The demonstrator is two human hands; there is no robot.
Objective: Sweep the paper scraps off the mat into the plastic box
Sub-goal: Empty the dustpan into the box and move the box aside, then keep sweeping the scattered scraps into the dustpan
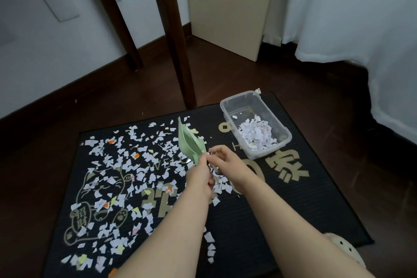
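Dark wood floor (225, 74), with a black mat (293, 205) printed in gold laid on it. Paper scraps (126, 165), mostly white with a few orange and yellow, cover the left and middle of the mat; the right side is nearly bare. We note the clear plastic box (232, 115) sitting on the mat's far right corner, well apart from the main scatter, with a heap of scraps inside toward its near end. Left hand (199, 178) is over the mat's middle, fingers curled round the lower end of a pale green piece (189, 142) that stands tilted above the scraps. Right hand (225, 162) is just beside it, fingertips drawn together at the piece's lower corner; we cannot tell whether they grip the piece, a scrap or nothing. Behind the mat: two dark table legs (178, 52), a beige board (230, 7), a white curtain (349, 18). A pale perforated shoe (345, 248) shows at lower right.
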